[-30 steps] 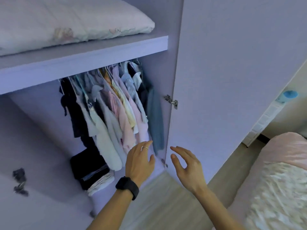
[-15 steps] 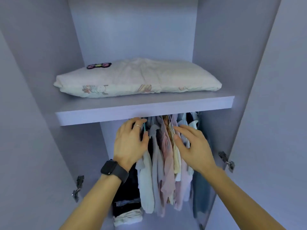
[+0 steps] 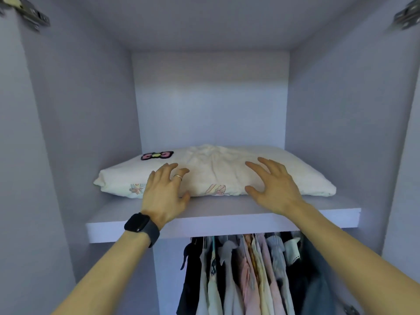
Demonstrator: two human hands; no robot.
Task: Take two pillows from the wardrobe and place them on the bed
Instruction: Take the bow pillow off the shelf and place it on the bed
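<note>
A cream pillow (image 3: 218, 171) with a pink bow patch and small cartoon prints lies flat on the wardrobe shelf (image 3: 204, 218). My left hand (image 3: 164, 193), with a ring and a black watch on the wrist, is spread over the pillow's front left edge. My right hand (image 3: 273, 185) is spread over its front right part, thumb low by the front edge. Both hands have fingers apart and neither has closed on the fabric. Whether they touch the pillow I cannot tell. Only one pillow shows. The bed is out of view.
Lilac wardrobe side walls (image 3: 75, 133) close in left and right, with door hinges (image 3: 34, 15) at the top corners. Several shirts and dark garments (image 3: 245, 276) hang on a rail below the shelf. Space is free above the pillow.
Both hands rose from in front of the hanging clothes to the shelf and now spread over the pillow's front. The view tilted up into the top compartment.
</note>
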